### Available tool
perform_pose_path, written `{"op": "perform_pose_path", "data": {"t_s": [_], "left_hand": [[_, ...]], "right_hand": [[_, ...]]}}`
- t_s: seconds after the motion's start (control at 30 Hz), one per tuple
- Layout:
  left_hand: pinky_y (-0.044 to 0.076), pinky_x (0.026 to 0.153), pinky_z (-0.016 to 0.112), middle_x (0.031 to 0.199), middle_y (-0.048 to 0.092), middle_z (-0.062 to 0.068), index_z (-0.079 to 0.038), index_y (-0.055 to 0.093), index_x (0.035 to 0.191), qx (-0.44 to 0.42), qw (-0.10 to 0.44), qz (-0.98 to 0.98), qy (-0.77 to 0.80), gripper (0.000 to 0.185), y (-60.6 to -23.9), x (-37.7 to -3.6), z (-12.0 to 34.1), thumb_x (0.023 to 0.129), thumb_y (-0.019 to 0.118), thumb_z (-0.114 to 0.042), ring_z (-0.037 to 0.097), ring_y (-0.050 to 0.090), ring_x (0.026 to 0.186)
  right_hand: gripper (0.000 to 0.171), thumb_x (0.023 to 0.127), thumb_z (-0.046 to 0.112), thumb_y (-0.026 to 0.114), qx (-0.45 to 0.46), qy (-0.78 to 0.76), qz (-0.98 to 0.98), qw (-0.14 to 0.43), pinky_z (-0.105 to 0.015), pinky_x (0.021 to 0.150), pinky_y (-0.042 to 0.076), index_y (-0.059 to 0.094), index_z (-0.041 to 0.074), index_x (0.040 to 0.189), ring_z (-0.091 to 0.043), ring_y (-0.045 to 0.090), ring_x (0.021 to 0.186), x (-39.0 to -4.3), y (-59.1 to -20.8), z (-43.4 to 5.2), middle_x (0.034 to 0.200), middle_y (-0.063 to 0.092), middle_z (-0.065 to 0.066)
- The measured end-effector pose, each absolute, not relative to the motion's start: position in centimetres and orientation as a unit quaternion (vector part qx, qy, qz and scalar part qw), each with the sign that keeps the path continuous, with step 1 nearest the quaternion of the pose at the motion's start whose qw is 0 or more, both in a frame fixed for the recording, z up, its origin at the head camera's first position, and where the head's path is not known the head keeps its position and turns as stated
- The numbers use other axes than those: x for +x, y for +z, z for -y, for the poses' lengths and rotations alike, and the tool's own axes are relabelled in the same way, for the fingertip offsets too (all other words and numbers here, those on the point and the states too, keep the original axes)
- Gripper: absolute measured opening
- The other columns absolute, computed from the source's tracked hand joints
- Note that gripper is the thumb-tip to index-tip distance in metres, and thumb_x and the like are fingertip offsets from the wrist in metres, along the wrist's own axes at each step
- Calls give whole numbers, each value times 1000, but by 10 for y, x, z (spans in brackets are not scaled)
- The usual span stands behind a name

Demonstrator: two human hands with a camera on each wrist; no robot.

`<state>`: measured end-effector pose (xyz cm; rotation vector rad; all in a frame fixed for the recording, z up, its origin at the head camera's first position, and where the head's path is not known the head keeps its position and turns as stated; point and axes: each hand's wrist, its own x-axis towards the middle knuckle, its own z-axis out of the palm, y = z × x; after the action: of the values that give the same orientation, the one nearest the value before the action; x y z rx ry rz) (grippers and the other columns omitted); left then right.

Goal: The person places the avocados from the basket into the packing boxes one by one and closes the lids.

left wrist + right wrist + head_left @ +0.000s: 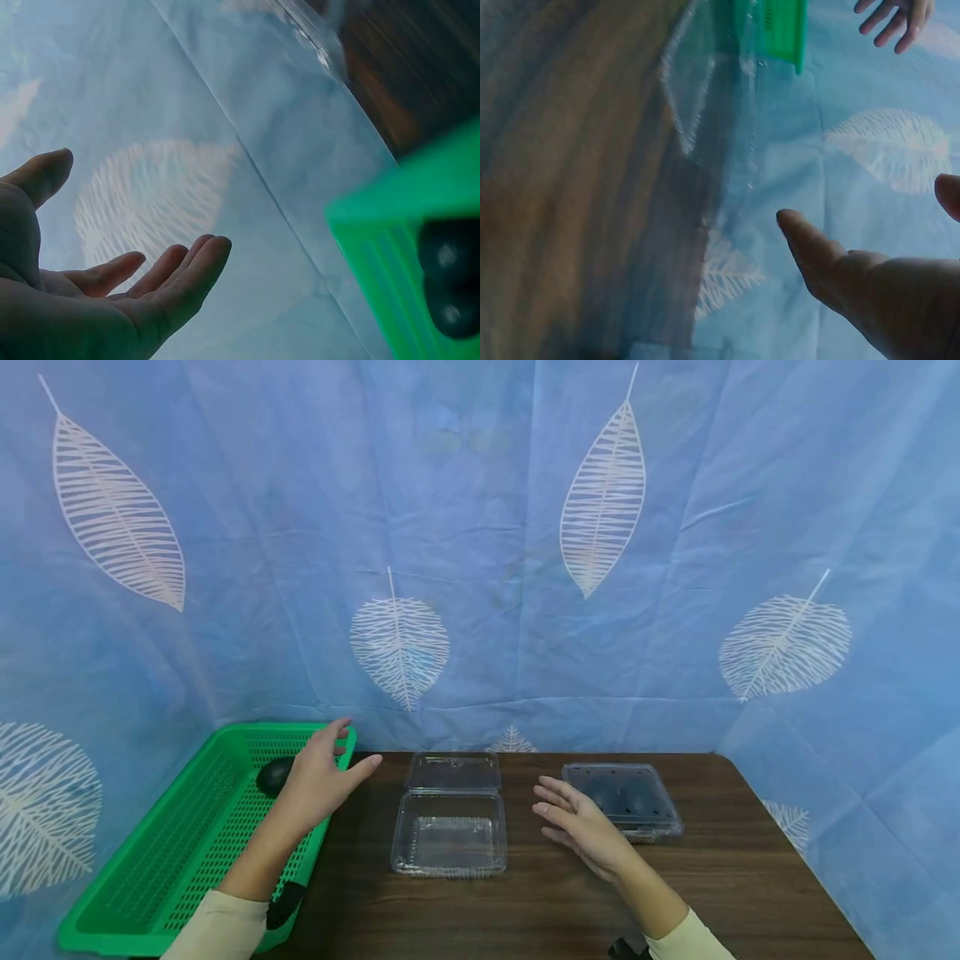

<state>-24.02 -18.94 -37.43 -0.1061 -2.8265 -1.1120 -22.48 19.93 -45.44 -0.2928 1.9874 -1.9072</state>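
Note:
My left hand (pixel 318 777) hovers above the right side of a green plastic basket (pixel 217 835), fingers extended, thumb spread, holding nothing. Dark glossy rounded things (pixel 448 255) lie in the basket; one dark oval (pixel 272 777) shows beside the hand in the head view. Mid-table stands a clear plastic clamshell box (pixel 450 858), its lid (pixel 453 772) folded back and nothing inside. My right hand (pixel 585 831) is held in the air between the two boxes, fingers fairly straight, nothing in it. Behind it sits a closed clear clamshell box (pixel 663 828) with dark rounded things inside.
The brown wooden table (pixel 525 918) runs back to a blue cloth (pixel 480 652) with white leaf prints, which also hangs along the right side. The basket's raised wall stands along the table's left.

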Motion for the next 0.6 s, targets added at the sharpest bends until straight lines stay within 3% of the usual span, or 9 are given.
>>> {"op": "perform_pose_path", "data": {"t_s": [0.17,0.3,0.43,0.6], "left_hand": [[51,98,66,155,39,32,2,21,163,-5,62,935,-349,95,-376,-243,220,97,72,-45,52,49,136],[51,96,66,154,38,36,5,17,162,8,66,936,-346,98,-376,-246,240,97,72,-45,55,48,134],[51,95,66,153,36,39,7,14,162,25,66,934,-349,101,-378,-250,257,98,70,-47,57,48,133],[51,94,66,154,31,43,8,6,162,56,56,927,-367,107,-386,-260,282,98,65,-54,58,47,131]], "right_hand": [[77,107,29,59,-94,-681,-696,210,-61,117,38,16,0,163,-51,27,151,-223,-467,-185,168,15,-30],[77,105,29,63,-73,-685,-691,221,-57,111,48,21,-3,160,-52,38,144,-223,-479,-175,162,21,-35],[71,105,24,61,-51,-694,-677,238,-52,103,55,24,-8,155,-41,55,127,-224,-490,-169,151,35,-36],[64,103,28,66,-15,-704,-663,255,-47,96,59,34,-8,146,-25,61,108,-226,-501,-165,139,45,-25]]}}
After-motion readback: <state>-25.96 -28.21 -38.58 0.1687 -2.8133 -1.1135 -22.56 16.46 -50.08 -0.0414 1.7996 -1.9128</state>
